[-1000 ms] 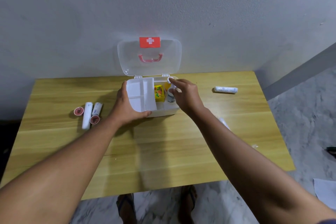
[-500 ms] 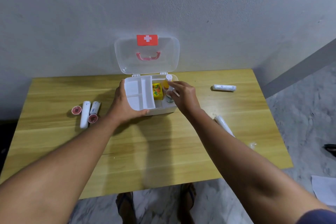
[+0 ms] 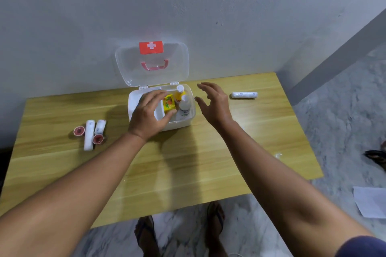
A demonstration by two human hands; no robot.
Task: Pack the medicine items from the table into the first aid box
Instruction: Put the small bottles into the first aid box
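White cross on red label, other labels unreadable; left hand on tray, right hand spread, empty.

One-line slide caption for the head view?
Left hand over the open first aid box, right hand open beside it, bandage roll unpacked.

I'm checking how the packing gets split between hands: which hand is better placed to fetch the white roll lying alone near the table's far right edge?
The right hand: it hovers open and empty just right of the first aid box, on the same side as the white roll. The left hand is over the box's tray.
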